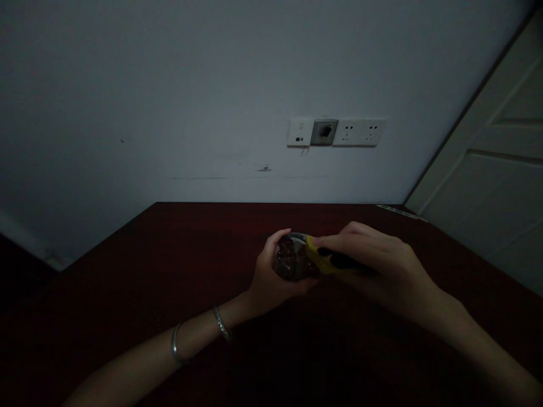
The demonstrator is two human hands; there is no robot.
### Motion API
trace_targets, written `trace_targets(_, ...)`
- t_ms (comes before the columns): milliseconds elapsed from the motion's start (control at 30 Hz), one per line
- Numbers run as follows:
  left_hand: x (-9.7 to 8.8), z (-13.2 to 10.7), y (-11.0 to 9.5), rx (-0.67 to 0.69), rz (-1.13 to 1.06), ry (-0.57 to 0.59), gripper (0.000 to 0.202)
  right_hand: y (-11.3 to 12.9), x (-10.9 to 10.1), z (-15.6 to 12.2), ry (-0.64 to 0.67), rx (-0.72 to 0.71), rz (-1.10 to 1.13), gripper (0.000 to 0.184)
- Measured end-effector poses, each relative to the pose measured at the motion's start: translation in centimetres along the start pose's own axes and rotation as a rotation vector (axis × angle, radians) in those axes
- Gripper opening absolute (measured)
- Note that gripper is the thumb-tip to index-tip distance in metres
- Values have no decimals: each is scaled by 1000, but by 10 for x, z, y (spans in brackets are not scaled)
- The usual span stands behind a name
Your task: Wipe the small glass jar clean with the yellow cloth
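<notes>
My left hand [272,281] curls around a round, see-through container [292,258], its thumb and fingers on the sides. Dark reddish brown shows through the shiny container, though dim light hides what kind it is. In my right hand [384,257] is a yellow-and-black hand tool [324,261], gripped from above with the thumb side near its front end. The tool's front end meets the container's right side. Its working part cannot be made out, and my palm covers its back end.
Both hands are over a dark red table [203,237]. Behind it rises a pale wall [203,102] with a row of sockets and switches [337,133]. A white panelled door [500,164] stands at the right. A thin pale strip [401,212] lies at the table's back right edge.
</notes>
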State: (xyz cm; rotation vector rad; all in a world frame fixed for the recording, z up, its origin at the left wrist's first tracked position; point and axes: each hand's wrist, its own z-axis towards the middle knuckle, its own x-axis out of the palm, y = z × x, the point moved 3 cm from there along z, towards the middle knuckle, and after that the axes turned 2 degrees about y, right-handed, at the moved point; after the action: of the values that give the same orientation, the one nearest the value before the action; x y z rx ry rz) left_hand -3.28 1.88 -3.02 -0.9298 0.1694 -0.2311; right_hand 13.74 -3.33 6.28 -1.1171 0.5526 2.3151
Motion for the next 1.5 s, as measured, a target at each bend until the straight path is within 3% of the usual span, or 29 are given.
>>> trace_targets(233,0,4,-3,21,-52,-12,88,15,3,2,1,-124,-2,31)
trace_targets(467,1,2,0,54,-27,-24,83,5,4,-1,-27,1,-58,28)
trace_targets(667,1,1,4,44,-76,-34,87,15,10,-1,20,-120,-8,31)
trace_targets(867,2,0,7,46,-101,-25,79,0,3,-1,9,-14,11,28)
trace_targets(1100,1,1,3,64,-111,-38,79,11,7,-5,27,-121,23,30)
trace_targets(1300,1,1,3,43,-170,-34,78,2,2,-3,-8,-13,57,30)
trace_targets(1500,1,1,1,58,-165,-36,80,2,0,-1,2,-30,90,31)
